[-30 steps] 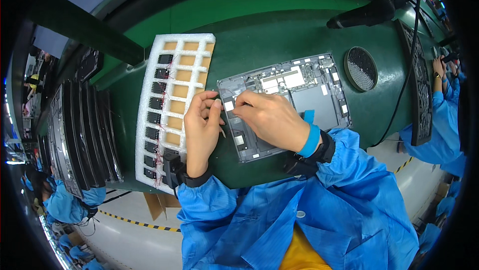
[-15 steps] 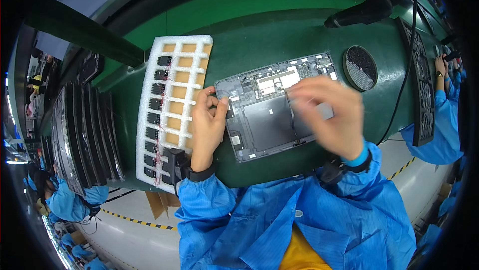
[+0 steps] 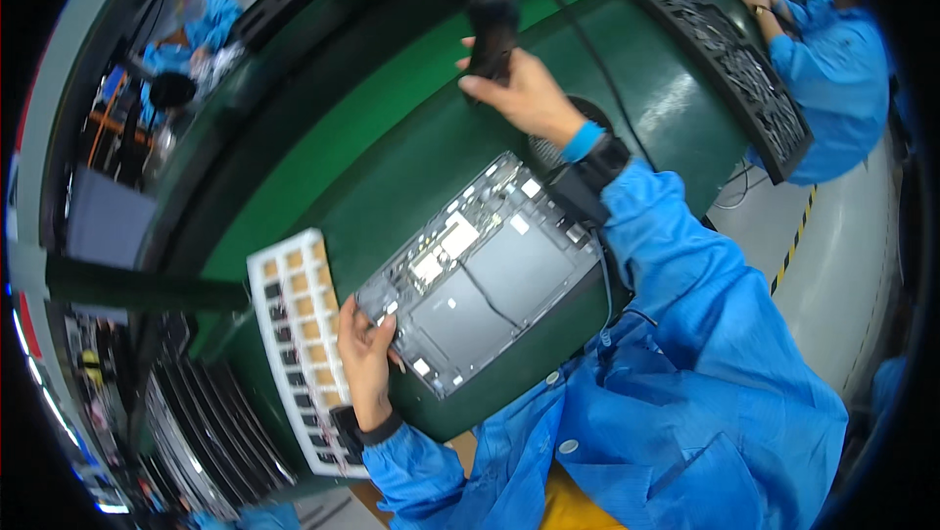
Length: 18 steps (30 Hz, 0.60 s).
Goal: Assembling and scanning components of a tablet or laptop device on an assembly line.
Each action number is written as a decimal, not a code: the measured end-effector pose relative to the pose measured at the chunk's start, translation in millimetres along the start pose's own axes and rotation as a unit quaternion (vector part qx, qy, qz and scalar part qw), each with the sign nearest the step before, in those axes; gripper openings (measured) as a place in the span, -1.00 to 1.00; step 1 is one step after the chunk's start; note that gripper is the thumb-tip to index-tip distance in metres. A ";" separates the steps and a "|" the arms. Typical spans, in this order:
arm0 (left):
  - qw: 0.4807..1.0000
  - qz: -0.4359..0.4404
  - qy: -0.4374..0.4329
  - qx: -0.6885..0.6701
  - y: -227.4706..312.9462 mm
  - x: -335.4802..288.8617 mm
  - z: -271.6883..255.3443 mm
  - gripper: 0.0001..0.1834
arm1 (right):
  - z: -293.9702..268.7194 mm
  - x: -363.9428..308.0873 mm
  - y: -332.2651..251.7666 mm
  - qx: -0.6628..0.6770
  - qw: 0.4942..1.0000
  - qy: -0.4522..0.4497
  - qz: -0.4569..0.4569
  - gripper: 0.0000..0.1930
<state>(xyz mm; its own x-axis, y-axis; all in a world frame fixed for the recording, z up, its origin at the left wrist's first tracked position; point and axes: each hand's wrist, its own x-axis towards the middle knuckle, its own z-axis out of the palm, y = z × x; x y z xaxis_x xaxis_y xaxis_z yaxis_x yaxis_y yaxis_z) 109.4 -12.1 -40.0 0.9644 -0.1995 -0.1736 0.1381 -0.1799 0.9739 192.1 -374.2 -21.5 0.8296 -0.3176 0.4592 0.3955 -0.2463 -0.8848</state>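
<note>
An opened laptop base (image 3: 490, 285), grey with its circuit board and a thin black cable exposed, lies at a slant on the green bench. My left hand (image 3: 367, 344) grips its left corner, thumb on top and fingers at the edge. Beyond the base's far edge, my right hand (image 3: 534, 94) is raised, fingers wrapped round a black electric screwdriver (image 3: 493, 35). Blur hides the screwdriver's detail. A round dish (image 3: 539, 153) sits partly hidden behind my right wrist.
Left of the base lies a white foam tray (image 3: 259, 285) with small black parts and wires. Dark panels (image 3: 211, 422) stand in a row at lower left. At right are a long black tray (image 3: 783, 163) of metallic pieces, a hanging cable (image 3: 597, 50) and a co-worker (image 3: 832, 79).
My right hand has left the laptop base, moved up and away, and taken hold of the electric screwdriver. My left hand stays on the base's corner. The whole view has turned.
</note>
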 end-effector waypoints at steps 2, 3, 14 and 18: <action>1.000 -0.001 -0.005 -0.009 2.0 0.8 5.9 -0.33 | 3.1 5.1 -8.2 0.030 0.999 -0.026 0.012 -0.42; 1.000 -0.007 -0.006 -0.016 1.8 2.9 4.0 -0.34 | 3.8 6.9 -20.5 0.047 0.999 -0.015 0.000 -0.43; 0.998 -0.052 -0.032 -0.009 12.4 6.1 -2.7 -0.37 | -61.1 -42.9 -88.9 0.248 0.946 0.192 -0.081 -0.67; 0.996 -0.067 -0.040 -0.037 7.0 6.7 -5.6 -0.36 | -62.8 -52.6 -78.6 0.167 0.970 0.175 -0.031 -0.75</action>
<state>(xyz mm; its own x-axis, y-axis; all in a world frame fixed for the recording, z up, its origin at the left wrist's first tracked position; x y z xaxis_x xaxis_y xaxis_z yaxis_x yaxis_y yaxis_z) 118.1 -9.3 -33.6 0.9158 -0.2549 -0.3103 0.2828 -0.1392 0.9490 92.6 -395.6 28.9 0.6385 -0.6177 0.4591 0.5943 0.0167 -0.8041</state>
